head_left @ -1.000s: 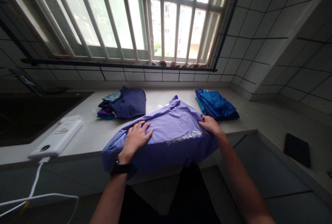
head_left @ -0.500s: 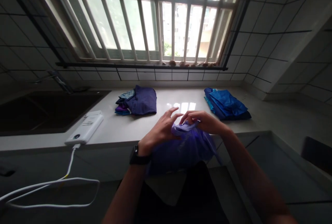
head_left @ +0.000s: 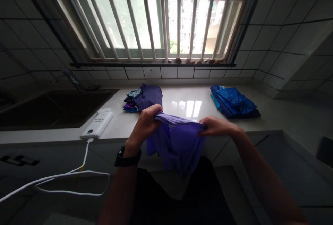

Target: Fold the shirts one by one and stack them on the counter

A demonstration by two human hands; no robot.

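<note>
A purple garment hangs in front of the counter edge, its gathered upper edge stretched between my two hands. My left hand is closed on one end of that edge, near the left pile of clothes. The other end is gripped by my right hand, fingers wrapped over the cloth. Below the band the fabric droops in loose folds toward my lap. Whether it is a top or a bottom I cannot tell.
A pile of folded dark purple clothes lies left on the white counter; a blue pile lies right. Further left are a white power bank with a cable hanging down, and a dark sink. A barred window is behind.
My hands were close together over the bunched garment. They have moved apart, pulling its upper edge taut, and the cloth now hangs down. The camera view has shifted slightly.
</note>
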